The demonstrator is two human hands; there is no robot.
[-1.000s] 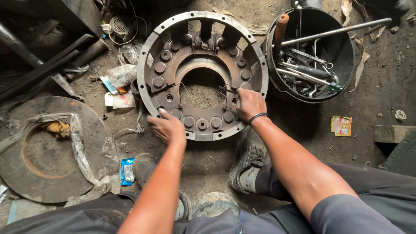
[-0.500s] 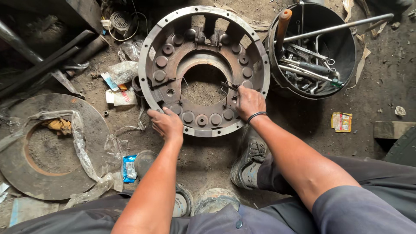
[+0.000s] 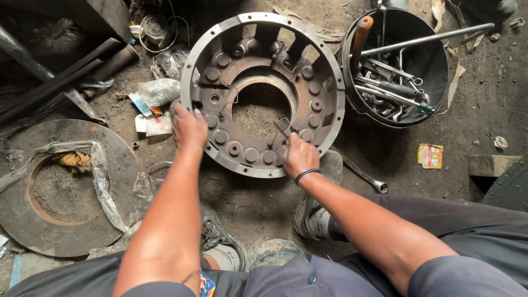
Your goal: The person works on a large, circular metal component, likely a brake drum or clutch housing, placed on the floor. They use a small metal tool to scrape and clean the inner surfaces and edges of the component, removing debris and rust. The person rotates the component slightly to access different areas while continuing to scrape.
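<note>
A large round rusty metal clutch cover (image 3: 324, 82) with a central hole and several round bosses lies on the dirt floor in front of me. My left hand (image 3: 188, 127) grips its left rim, fingers curled over the edge. My right hand (image 3: 298, 155), with a black band on the wrist, rests on the lower right of the ring, fingers pinched around a thin wire clip (image 3: 280, 131) that sticks up from the cover.
A black bucket (image 3: 440, 82) of wrenches and a long steel bar stands at the right. A spanner (image 3: 360, 173) lies by my right foot. A worn round disc (image 3: 33, 220) under torn plastic lies at the left. Metal bars, scrap and wrappers lie at upper left.
My left hand slid from the cover's lower edge up to its left rim. My right hand shifted down onto the lower right part, and the cover has turned slightly.
</note>
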